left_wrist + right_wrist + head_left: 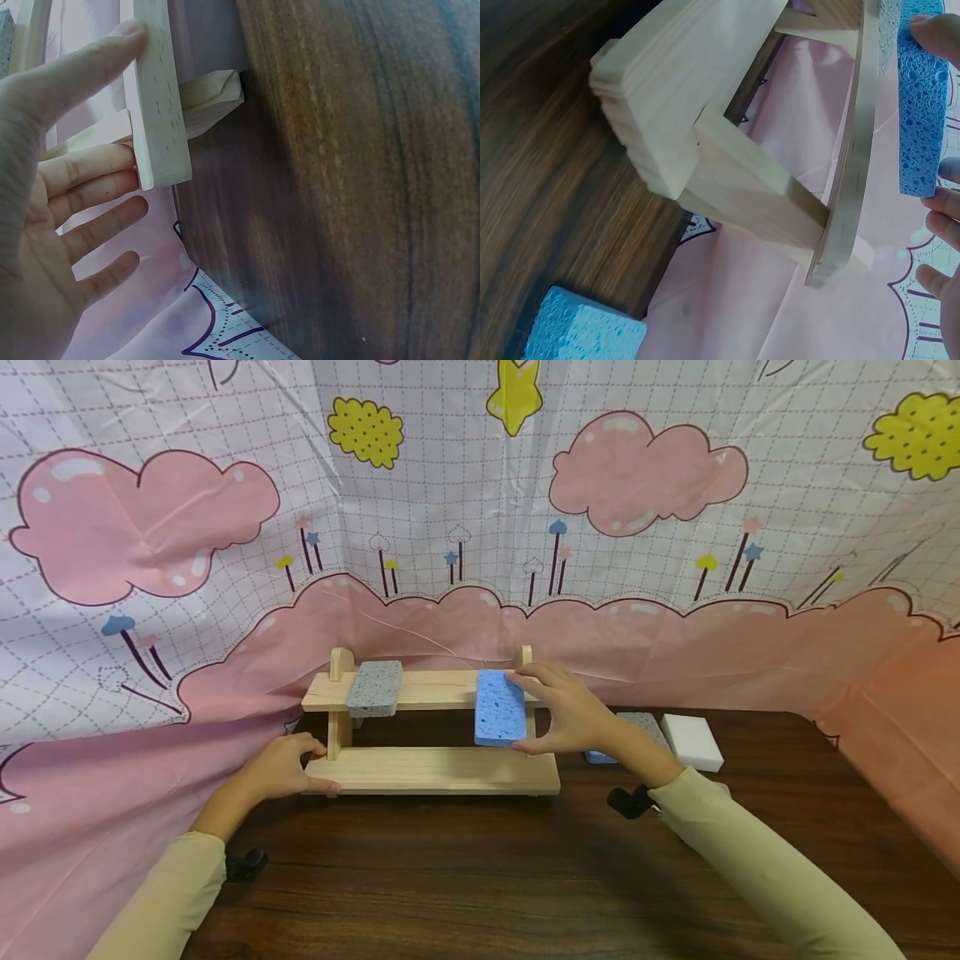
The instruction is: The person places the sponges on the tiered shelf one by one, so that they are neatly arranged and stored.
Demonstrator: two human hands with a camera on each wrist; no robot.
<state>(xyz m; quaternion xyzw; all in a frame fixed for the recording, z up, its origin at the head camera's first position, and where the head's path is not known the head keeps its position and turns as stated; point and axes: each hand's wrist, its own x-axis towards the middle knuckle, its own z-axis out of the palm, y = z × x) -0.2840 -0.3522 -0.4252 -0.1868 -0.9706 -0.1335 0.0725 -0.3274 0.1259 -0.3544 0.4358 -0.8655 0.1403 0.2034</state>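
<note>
A blue sponge (pixel 500 708) is pinched between the thumb and fingers of my right hand (pixel 558 708), held up in front of the right part of the upper board. In the right wrist view, a gap shows between this sponge (pixel 921 112) and the board. The two-tier wooden rack (pixel 435 768) stands on the table. My left hand (pixel 281 767) holds the left end of its lower board, thumb on the front edge and fingertips against the back edge, as the left wrist view shows. A grey speckled sponge (pixel 375 687) rests on the upper board's left part.
Right of the rack, a white sponge (pixel 692 742), a grey sponge (pixel 643 725) and a blue sponge (pixel 601 757) lie on the dark wooden table (pixel 450 877). My right arm partly covers them. A patterned cloth (pixel 450 485) hangs behind and at both sides.
</note>
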